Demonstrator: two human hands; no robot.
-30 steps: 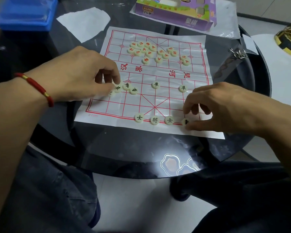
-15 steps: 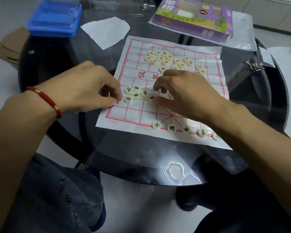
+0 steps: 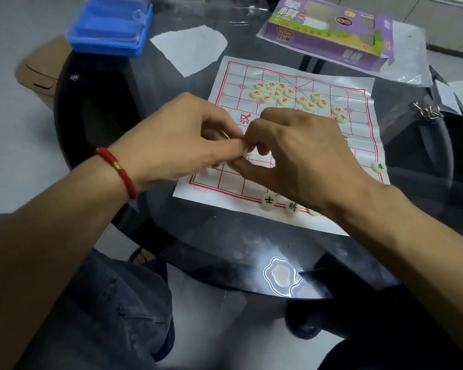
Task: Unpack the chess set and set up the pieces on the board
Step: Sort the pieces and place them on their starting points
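Observation:
The paper chess board (image 3: 361,145), white with a red grid, lies on the dark glass table. Several red-lettered pieces (image 3: 284,96) sit bunched on its far half. Black-lettered pieces stand on the near edge, among them 士 (image 3: 268,201) and 將 (image 3: 292,207), and a third, 車 (image 3: 379,167), lies at the right edge. My left hand (image 3: 182,137) and right hand (image 3: 300,156) meet over the board's left middle. Their fingertips pinch one small pale piece (image 3: 245,155) between them. More pale pieces (image 3: 211,170) peek out under my left hand; the rest there is hidden.
A purple chess-set box (image 3: 329,36) lies beyond the board on clear plastic. A blue plastic tray (image 3: 110,25) sits far left, with a white paper scrap (image 3: 190,49) beside it. Metal rings (image 3: 428,112) lie at the right. The round table's rim (image 3: 225,276) curves close to my knees.
My right hand left the near row and crossed left to the loose black pieces beside my left hand. Both hands' fingertips now meet on one piece. The camera has shifted.

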